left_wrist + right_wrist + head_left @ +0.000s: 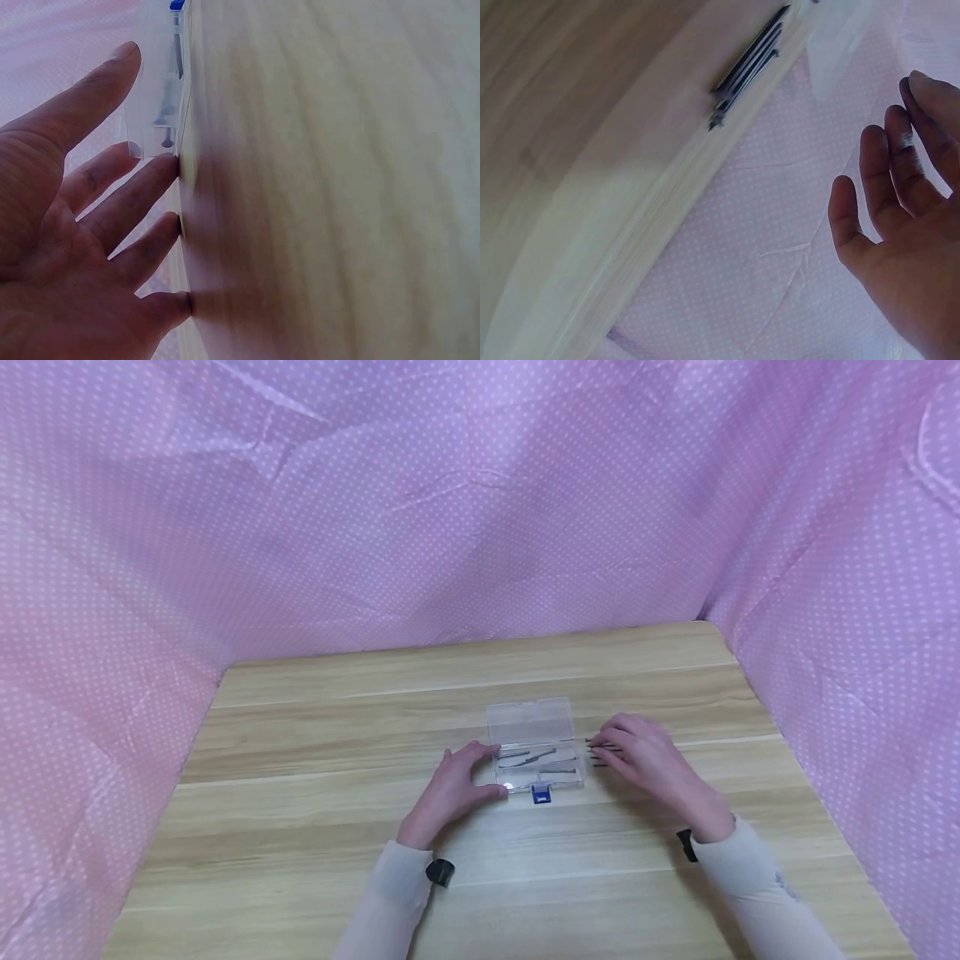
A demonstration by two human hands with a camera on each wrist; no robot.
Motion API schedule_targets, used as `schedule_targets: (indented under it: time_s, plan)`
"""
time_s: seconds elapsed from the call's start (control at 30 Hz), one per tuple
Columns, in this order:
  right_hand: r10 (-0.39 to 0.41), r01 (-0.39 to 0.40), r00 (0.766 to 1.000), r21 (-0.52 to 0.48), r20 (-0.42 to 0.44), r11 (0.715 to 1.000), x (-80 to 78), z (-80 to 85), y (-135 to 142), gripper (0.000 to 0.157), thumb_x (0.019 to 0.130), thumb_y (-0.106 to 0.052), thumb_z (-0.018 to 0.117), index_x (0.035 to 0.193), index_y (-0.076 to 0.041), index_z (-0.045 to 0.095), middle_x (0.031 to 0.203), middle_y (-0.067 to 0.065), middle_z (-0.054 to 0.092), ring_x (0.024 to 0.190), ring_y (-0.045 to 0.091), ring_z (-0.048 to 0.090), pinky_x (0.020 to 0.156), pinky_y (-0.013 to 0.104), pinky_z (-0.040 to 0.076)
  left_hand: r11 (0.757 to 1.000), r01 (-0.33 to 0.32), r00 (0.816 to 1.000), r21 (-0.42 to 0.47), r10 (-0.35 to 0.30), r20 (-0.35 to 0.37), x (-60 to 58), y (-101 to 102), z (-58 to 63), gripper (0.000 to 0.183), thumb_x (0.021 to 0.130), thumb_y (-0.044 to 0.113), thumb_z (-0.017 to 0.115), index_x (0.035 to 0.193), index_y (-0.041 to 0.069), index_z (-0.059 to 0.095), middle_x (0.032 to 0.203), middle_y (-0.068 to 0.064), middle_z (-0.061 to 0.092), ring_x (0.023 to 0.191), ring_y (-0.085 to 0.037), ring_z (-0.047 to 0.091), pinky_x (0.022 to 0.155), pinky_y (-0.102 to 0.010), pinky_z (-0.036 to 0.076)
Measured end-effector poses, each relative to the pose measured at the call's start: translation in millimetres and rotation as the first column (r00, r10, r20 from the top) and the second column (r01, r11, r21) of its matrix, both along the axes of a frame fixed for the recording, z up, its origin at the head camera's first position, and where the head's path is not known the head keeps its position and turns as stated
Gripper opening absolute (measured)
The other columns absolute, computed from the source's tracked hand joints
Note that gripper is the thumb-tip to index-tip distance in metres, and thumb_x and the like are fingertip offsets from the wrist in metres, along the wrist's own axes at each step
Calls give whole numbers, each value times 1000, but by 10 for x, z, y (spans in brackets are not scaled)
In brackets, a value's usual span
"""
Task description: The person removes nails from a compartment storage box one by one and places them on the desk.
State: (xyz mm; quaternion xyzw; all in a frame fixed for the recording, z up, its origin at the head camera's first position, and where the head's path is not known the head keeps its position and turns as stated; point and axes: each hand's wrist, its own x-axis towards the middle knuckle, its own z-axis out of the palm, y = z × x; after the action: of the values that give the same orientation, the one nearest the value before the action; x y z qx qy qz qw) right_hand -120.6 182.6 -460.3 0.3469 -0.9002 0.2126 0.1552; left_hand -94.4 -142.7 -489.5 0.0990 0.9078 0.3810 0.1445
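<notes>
A clear plastic compartment box (525, 781) lies on the table with its lid (530, 721) folded back and a blue latch (541, 794) at the front. Several thin, nail-like metal pieces (540, 756) lie inside it. My left hand (457, 785) spans the box's left end, thumb by the front corner, index finger by the back one. The left wrist view shows its fingers spread and fairly straight, lower fingertips at the tabletop. My right hand (641, 756) hovers over more nail-like pieces (750, 64) lying side by side right of the box. Its thumb and index tips meet, with nothing visible between them.
The wooden table (337, 727) extends around the box on every side. Pink dotted cloth (450, 527) hangs behind it and along both sides. Black wrist straps (440, 872) sit at the sleeve cuffs.
</notes>
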Motion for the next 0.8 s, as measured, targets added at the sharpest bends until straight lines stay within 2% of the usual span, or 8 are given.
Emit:
schedule_targets:
  time_s: [0.13, 0.4, 0.8]
  plan:
    - [21, -21, 1000, -37, -6, 999, 2, 1, -91, 19, 79, -5, 86, 95, -8, 76, 98, 7, 69, 91, 28, 66, 80, 50, 56, 1000, 3, 1000, 8, -3, -22, 5, -5, 3, 73, 83, 33, 88, 147, 11, 58, 150, -13, 56, 147, -33, 42, 128, -56, 7]
    - [47, -47, 999, -64, -10, 997, -11, 15, -297, 16, 82, -8, 85, 95, -9, 78, 97, 5, 69, 90, 25, 64, 76, 45, 54, 1000, 4, 999, 24, -3, -38, 6, -10, 4, 72, 83, 32, 88, 145, 10, 59, 148, -13, 58, 145, -33, 44, 128, -58, 7]
    - [72, -70, 996, -41, 57, 997, -43, 44, -567, 12, 85, -12, 85, 95, -11, 80, 96, 2, 68, 90, 21, 63, 78, 41, 54, 999, 8, 999, 31, -7, -46, 4, -17, 14, 71, 83, 32, 88, 145, 10, 60, 146, -12, 59, 144, -32, 46, 127, -60, 7]
